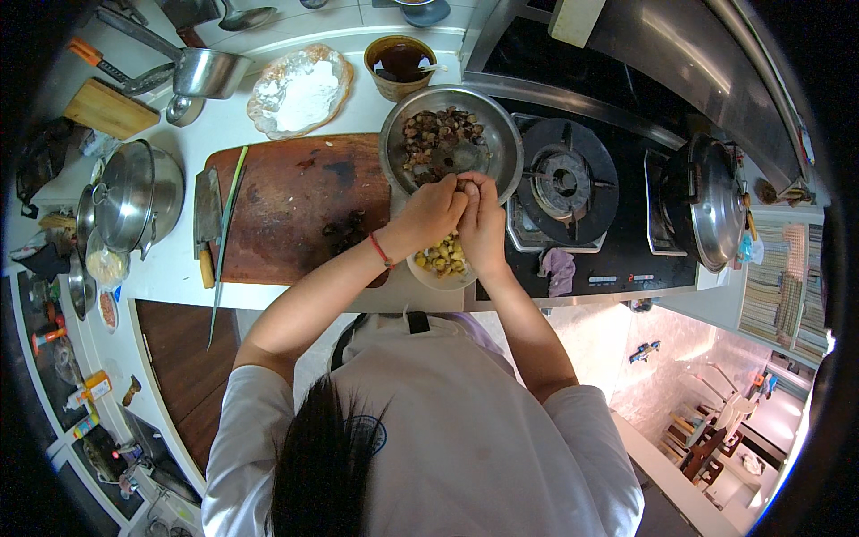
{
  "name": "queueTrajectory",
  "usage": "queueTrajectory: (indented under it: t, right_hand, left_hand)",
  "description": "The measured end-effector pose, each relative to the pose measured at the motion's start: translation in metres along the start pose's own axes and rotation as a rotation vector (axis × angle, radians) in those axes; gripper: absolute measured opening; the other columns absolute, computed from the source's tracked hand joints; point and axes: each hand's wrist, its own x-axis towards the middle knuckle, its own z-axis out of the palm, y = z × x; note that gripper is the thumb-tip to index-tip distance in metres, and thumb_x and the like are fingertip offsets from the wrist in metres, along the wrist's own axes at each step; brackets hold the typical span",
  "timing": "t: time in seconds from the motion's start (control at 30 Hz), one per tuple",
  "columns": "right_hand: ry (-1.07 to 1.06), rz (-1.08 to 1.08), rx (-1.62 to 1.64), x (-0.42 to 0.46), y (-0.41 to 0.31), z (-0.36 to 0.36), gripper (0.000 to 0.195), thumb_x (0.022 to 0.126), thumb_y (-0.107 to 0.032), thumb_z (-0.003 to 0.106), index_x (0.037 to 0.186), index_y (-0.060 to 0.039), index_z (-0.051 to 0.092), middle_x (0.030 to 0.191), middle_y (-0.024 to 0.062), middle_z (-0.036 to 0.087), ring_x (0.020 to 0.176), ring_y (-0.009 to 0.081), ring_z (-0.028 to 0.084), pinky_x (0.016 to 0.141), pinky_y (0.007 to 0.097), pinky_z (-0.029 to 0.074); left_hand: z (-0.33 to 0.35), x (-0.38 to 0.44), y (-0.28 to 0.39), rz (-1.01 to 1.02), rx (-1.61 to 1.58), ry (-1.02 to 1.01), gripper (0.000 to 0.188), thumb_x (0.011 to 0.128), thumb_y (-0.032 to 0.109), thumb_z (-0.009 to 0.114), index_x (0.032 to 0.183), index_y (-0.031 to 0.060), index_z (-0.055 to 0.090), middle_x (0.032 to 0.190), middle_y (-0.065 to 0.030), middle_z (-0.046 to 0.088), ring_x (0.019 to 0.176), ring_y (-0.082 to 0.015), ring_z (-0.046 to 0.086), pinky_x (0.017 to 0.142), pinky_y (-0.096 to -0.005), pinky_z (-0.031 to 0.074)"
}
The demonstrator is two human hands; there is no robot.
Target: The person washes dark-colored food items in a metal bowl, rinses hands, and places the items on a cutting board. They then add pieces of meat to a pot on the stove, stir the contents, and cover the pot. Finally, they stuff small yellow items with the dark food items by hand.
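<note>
My left hand (433,213) and my right hand (482,231) meet at the near rim of a steel mixing bowl (503,134). Pinched between their fingertips is a small brown piece (462,185), mostly covered by the fingers. Brown, shell-like pieces (439,131) lie in the bowl, heaped toward its far side, with a little liquid at the bottom. Under my wrists sits a smaller pale bowl (429,282) holding yellowish pieces (444,258); my hands partly cover it. A red string bracelet (381,250) circles my left wrist.
Left of the bowl lies a wooden cutting board (288,215) with dark scraps, a green onion stalk (236,184) and a cleaver (207,215). Behind stand a plate of white powder (298,90) and a cup of dark liquid (400,64). A gas burner (564,178) is close on the right.
</note>
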Motion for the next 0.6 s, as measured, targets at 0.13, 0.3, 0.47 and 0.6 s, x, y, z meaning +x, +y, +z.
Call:
queueTrajectory:
  t: [0.13, 0.3, 0.47, 0.6]
  right_hand:
    - [-0.129, 0.381, 0.475, 0.008, -0.008, -0.009, 0.023, 0.095, -0.022, 0.036, 0.101, -0.0027, 0.049, 0.061, -0.0023, 0.042, 0.047, 0.0042, 0.034, 0.040, 0.0197, 0.029]
    - [-0.261, 0.506, 0.810, 0.019, -0.008, -0.025, 0.023, 0.095, -0.026, 0.038, 0.101, -0.0074, 0.049, 0.058, -0.0060, 0.035, 0.045, 0.0029, 0.028, 0.039, 0.0178, 0.024]
    - [-0.103, 0.298, 0.481, 0.017, -0.002, -0.016, 0.019, 0.095, -0.021, 0.039, 0.099, -0.0061, 0.049, 0.058, -0.0042, 0.039, 0.046, 0.0027, 0.033, 0.041, 0.0184, 0.026]
    - [-0.114, 0.249, 0.403, 0.019, 0.002, -0.017, 0.020, 0.095, -0.021, 0.038, 0.099, -0.0051, 0.048, 0.062, -0.0027, 0.043, 0.047, 0.0029, 0.034, 0.042, 0.0179, 0.028]
  left_hand:
    - [-0.016, -0.001, 0.010, -0.082, -0.007, -0.041, 0.019, 0.084, 0.012, 0.042, 0.094, -0.0038, 0.047, 0.073, -0.0254, 0.051, 0.068, -0.0432, 0.050, 0.060, -0.0469, 0.039]
    - [-0.032, 0.007, 0.006, -0.141, -0.104, 0.020, 0.016, 0.086, 0.015, 0.047, 0.090, -0.0011, 0.045, 0.068, -0.0184, 0.053, 0.057, -0.0307, 0.053, 0.053, -0.0388, 0.040]
    - [-0.029, 0.013, 0.005, -0.094, -0.228, -0.036, 0.019, 0.088, 0.019, 0.052, 0.087, 0.0006, 0.048, 0.071, -0.0118, 0.056, 0.061, -0.0143, 0.052, 0.054, -0.0291, 0.040]
    - [-0.020, 0.013, -0.007, 0.021, -0.234, 0.054, 0.018, 0.088, 0.018, 0.052, 0.087, 0.0005, 0.049, 0.073, -0.0110, 0.056, 0.062, -0.0128, 0.052, 0.055, -0.0274, 0.041]
